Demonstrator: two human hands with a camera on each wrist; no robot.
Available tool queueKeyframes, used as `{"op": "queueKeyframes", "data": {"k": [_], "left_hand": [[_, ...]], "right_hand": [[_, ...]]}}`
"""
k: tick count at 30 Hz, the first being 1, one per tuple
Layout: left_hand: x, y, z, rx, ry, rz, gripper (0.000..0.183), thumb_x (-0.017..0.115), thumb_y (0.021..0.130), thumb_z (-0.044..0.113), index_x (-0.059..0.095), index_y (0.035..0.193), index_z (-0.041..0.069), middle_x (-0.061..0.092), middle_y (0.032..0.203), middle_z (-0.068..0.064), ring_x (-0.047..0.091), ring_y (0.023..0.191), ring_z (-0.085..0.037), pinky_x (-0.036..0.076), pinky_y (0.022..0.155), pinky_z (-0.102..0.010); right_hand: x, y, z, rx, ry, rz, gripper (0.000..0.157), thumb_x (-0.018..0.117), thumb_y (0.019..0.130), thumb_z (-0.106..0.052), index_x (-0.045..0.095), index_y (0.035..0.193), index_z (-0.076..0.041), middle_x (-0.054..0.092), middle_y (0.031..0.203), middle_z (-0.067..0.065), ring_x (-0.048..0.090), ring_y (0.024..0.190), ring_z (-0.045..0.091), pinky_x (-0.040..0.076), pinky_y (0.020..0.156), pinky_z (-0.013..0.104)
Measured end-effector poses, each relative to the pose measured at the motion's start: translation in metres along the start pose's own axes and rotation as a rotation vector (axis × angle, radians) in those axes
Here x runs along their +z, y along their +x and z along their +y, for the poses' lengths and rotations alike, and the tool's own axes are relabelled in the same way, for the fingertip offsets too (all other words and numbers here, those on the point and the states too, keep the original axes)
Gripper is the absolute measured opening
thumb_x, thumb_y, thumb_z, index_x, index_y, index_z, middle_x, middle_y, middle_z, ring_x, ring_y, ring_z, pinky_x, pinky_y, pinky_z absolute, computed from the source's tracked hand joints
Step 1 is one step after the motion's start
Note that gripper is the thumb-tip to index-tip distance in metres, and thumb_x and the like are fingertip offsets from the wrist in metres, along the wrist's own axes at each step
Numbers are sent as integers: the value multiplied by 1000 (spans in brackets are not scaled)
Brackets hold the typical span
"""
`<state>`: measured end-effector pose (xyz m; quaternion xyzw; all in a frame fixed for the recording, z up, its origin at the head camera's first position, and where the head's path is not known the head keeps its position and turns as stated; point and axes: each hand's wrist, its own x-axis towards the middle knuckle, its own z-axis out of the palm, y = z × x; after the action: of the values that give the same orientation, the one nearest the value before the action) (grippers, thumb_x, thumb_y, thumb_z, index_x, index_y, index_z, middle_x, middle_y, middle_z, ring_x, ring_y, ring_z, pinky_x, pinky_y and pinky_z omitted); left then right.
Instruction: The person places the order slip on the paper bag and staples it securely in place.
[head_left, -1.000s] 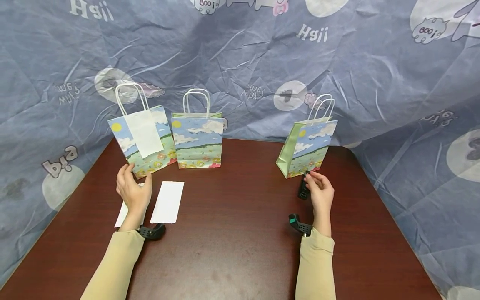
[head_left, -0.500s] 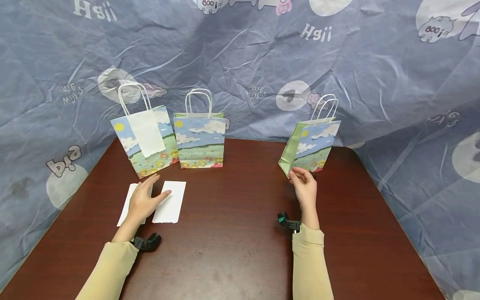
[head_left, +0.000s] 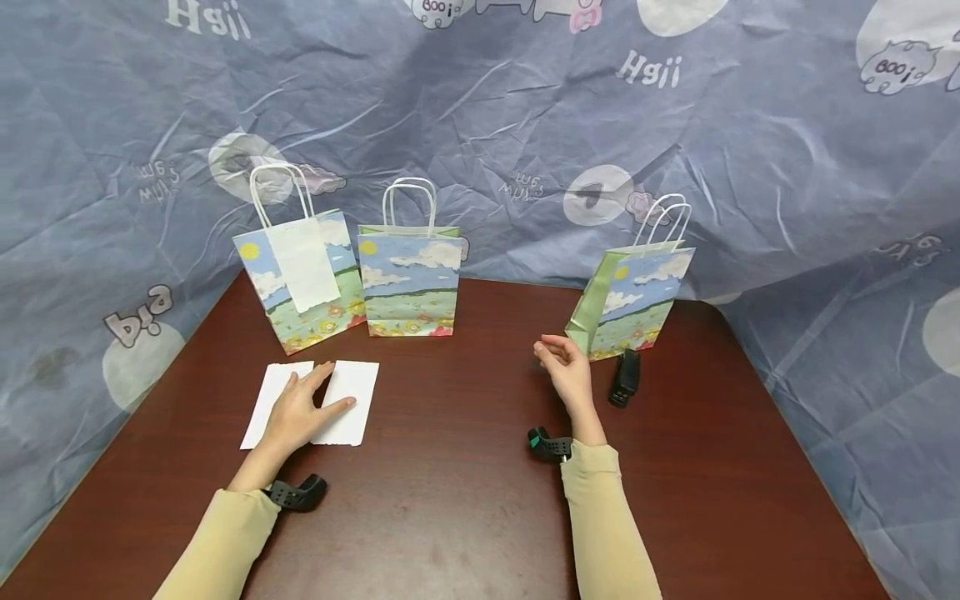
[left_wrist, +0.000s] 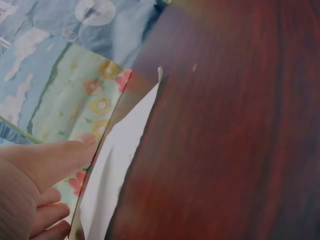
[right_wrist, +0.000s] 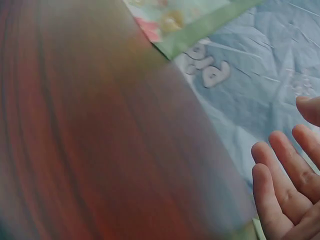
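Note:
My left hand [head_left: 295, 414] hovers over two white paper slips, fingers spread and holding nothing. It partly hides the left slip [head_left: 262, 408], while its thumb overlaps the right slip [head_left: 356, 387]. In the left wrist view a slip [left_wrist: 117, 165] shows a lifted, curled corner. My right hand [head_left: 573, 379] holds nothing, its fingers loosely bent, just left of a landscape-printed paper bag [head_left: 637, 296]. A small black stapler [head_left: 625, 377] lies on the table in front of that bag. In the right wrist view the fingers [right_wrist: 280, 185] are relaxed and apart.
At the back left, a tilted paper bag [head_left: 266, 292] with a white slip [head_left: 303, 267] on its front stands beside an upright matching bag [head_left: 408, 283]. A blue printed cloth [head_left: 495, 100] hangs behind the dark wooden table [head_left: 450, 483].
My right hand has let go of the stapler and moved left. My left hand has come away from the tilted bag's lower edge to over the slips. The view has shifted slightly.

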<state>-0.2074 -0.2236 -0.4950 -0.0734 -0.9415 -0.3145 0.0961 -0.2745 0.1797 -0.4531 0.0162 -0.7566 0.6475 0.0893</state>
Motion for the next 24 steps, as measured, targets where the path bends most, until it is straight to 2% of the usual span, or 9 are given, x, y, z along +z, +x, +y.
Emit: {"op": "queueKeyframes", "data": {"k": [4,8,11,16,19,24], "left_hand": [[2,0,0,40,24,-2,76,71,82,41,45,135,-7,46,135,-25,39,128,-40,13,110,-52],[4,-1,2,58,53,-26,74,70,82,40,46,134,-7,47,135,-25,40,127,-39,14,110,-50],[5,-2,2,83,80,-30,70,71,83,38,49,131,-8,49,133,-25,42,126,-39,16,109,-50],[7,-3,4,119,91,-19,63,71,83,32,52,128,-8,52,130,-25,44,125,-38,18,108,-51],[9,-6,6,126,88,-21,60,70,85,30,53,129,-7,51,130,-25,43,125,-37,22,107,-51],[11,-11,9,113,89,-17,57,67,87,29,52,130,-5,50,132,-23,43,126,-37,35,98,-53]], "right_hand": [[13,4,4,-2,16,-27,32,64,90,-9,58,117,6,62,109,25,65,88,16,50,83,43],[25,8,8,-12,32,-54,32,64,89,-7,58,117,7,62,108,27,65,89,21,52,79,34],[33,10,10,-14,50,-75,32,63,90,-6,57,117,10,62,109,27,65,87,14,52,76,25],[46,14,12,-27,64,-91,34,63,89,-5,55,118,12,62,111,26,63,86,6,51,78,27],[53,16,13,-36,66,-88,33,64,89,-6,57,117,10,62,112,24,63,89,10,51,79,28],[66,19,15,-48,57,-83,34,65,89,-9,57,117,10,61,113,23,61,101,26,50,80,23]]}}
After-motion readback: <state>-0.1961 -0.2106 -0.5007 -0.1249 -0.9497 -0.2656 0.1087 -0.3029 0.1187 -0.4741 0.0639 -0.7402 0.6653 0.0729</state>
